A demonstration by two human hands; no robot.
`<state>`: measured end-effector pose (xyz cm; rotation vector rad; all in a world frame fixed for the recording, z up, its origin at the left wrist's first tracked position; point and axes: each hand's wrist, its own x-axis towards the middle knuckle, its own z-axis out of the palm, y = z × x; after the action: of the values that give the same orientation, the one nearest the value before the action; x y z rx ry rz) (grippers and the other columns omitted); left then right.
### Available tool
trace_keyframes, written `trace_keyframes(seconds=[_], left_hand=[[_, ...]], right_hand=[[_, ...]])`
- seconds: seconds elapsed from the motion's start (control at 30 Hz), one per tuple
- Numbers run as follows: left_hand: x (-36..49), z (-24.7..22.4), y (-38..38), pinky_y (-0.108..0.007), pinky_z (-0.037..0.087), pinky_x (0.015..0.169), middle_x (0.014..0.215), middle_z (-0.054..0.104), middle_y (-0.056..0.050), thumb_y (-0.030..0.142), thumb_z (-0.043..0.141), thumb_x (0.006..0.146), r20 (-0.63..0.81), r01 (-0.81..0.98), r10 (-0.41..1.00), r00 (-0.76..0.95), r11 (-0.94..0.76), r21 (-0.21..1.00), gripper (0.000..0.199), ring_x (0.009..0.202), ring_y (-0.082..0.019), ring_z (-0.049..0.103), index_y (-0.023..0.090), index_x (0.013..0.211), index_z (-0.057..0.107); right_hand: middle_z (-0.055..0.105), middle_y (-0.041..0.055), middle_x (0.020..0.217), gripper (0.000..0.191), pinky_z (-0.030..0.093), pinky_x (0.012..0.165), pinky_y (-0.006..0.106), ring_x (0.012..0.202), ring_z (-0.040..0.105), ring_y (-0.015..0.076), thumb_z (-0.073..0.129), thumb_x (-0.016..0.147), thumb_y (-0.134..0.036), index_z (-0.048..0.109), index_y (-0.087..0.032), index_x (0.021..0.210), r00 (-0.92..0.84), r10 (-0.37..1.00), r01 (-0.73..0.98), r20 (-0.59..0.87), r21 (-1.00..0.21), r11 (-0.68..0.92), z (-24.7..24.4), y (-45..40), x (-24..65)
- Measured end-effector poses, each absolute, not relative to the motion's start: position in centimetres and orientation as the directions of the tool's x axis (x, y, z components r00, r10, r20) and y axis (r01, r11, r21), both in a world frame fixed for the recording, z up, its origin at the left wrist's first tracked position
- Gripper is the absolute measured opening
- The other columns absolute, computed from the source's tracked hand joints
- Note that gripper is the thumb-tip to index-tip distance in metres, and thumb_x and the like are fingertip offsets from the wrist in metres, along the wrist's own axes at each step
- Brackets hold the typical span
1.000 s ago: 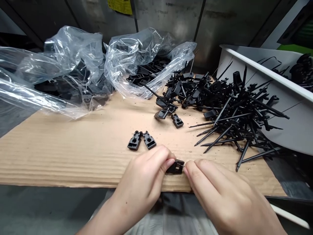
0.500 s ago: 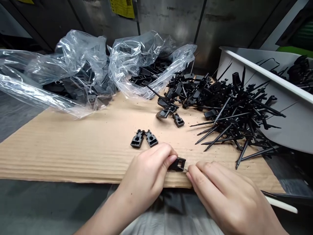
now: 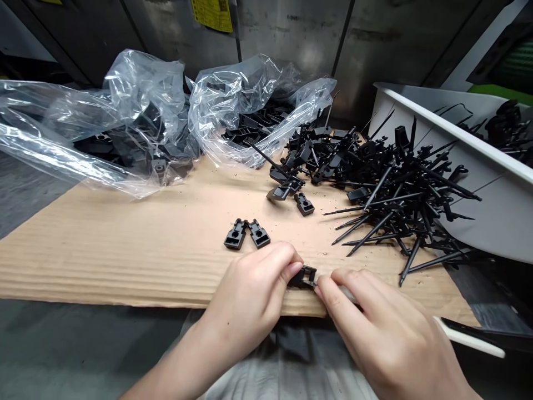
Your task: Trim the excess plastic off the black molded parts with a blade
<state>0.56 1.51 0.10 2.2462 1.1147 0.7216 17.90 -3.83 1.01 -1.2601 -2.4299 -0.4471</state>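
My left hand (image 3: 260,283) is closed in a pinch on a small black plastic part (image 3: 307,275) at the front edge of the cardboard. A square opening shows at the part's right end. My right hand (image 3: 381,328) is closed around a slim knife-like tool (image 3: 472,338), whose white and black handle sticks out behind the hand. Its fingertips touch the right end of the black part, and the tool's tip is hidden there. Two similar black plastic parts (image 3: 247,234) lie just beyond my left hand, their narrow ends meeting. Another loose black part (image 3: 304,204) lies farther back.
The cardboard sheet (image 3: 137,250) covers the work surface. A heap of black plastic pieces with long thin stems (image 3: 400,189) spreads at the right, against a white bin (image 3: 470,183). Two clear plastic bags (image 3: 141,83) (image 3: 233,83) of black parts stand at the back.
My right fingertips have shifted slightly up and left against the black part, and the tool's handle has tilted a little. My left hand keeps its pinch. The view has shifted slightly.
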Motion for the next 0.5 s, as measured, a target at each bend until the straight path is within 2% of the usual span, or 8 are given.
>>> trace_keyframes(seconds=[0.13, 0.2, 0.27, 0.37, 0.43, 0.5], left_hand=[[0.6, 0.1, 1.5, -0.025, 0.036, 0.057, 0.066, 0.056, 0.000, 0.016, 0.035, 0.090, 0.206, 0.550, 0.830, 0.518, -0.507, 0.664, 0.024, 0.063, -0.016, 0.053, 0.018, 0.069, 0.048], [0.7, 0.1, 1.5, -0.025, 0.037, 0.057, 0.067, 0.056, -0.001, 0.016, 0.036, 0.090, 0.197, 0.554, 0.837, 0.511, -0.495, 0.669, 0.023, 0.063, -0.016, 0.053, 0.018, 0.070, 0.048], [0.7, 0.1, 1.4, -0.025, 0.037, 0.057, 0.068, 0.056, -0.001, 0.017, 0.036, 0.089, 0.192, 0.553, 0.842, 0.504, -0.485, 0.677, 0.023, 0.063, -0.016, 0.053, 0.018, 0.070, 0.048], [0.3, 0.4, 1.4, -0.025, 0.039, 0.058, 0.069, 0.058, -0.001, 0.016, 0.038, 0.089, 0.193, 0.490, 0.842, 0.503, -0.462, 0.739, 0.022, 0.065, -0.016, 0.055, 0.018, 0.073, 0.052], [0.0, 0.7, 1.3, -0.023, 0.042, 0.061, 0.071, 0.060, -0.001, 0.015, 0.039, 0.089, 0.190, 0.363, 0.826, 0.530, -0.424, 0.830, 0.021, 0.066, -0.015, 0.056, 0.018, 0.076, 0.056], [-0.2, 1.0, 1.1, -0.022, 0.044, 0.061, 0.074, 0.062, -0.001, 0.015, 0.043, 0.088, 0.176, 0.212, 0.802, 0.571, -0.351, 0.912, 0.019, 0.066, -0.014, 0.057, 0.018, 0.079, 0.059]], right_hand=[[0.060, 0.0036, 0.069, 0.024, 0.041, 0.043, 0.027, 0.055, 0.058, 0.0173, 0.038, 0.082, -0.007, 0.060, -0.015, 0.088, -0.509, 0.786, 0.857, 0.351, 0.128, 0.499, 1.9, -3.6, 17.3], [0.058, 0.0010, 0.066, 0.022, 0.041, 0.042, 0.026, 0.054, 0.058, 0.0167, 0.040, 0.082, -0.008, 0.059, -0.019, 0.081, -0.492, 0.824, 0.867, 0.281, 0.064, 0.495, 2.6, -3.5, 17.5], [0.059, 0.0002, 0.069, 0.018, 0.046, 0.046, 0.024, 0.058, 0.059, 0.0152, 0.042, 0.085, -0.014, 0.059, -0.021, 0.080, -0.469, 0.843, 0.863, 0.264, -0.063, 0.501, 3.0, -3.6, 18.1], [0.062, 0.0024, 0.077, 0.015, 0.052, 0.053, 0.017, 0.066, 0.063, 0.0123, 0.048, 0.088, -0.028, 0.059, -0.019, 0.093, -0.404, 0.850, 0.831, 0.339, -0.252, 0.496, 3.1, -4.2, 19.2], [0.061, 0.0019, 0.075, 0.022, 0.050, 0.048, 0.012, 0.059, 0.062, 0.0096, 0.053, 0.086, -0.031, 0.058, -0.017, 0.102, -0.333, 0.875, 0.803, 0.351, -0.381, 0.458, 2.7, -4.7, 19.4], [0.060, -0.0013, 0.067, 0.016, 0.049, 0.044, 0.012, 0.048, 0.058, 0.0079, 0.054, 0.085, -0.025, 0.058, -0.018, 0.098, -0.255, 0.907, 0.739, 0.334, -0.538, 0.405, 2.2, -5.2, 18.8]])
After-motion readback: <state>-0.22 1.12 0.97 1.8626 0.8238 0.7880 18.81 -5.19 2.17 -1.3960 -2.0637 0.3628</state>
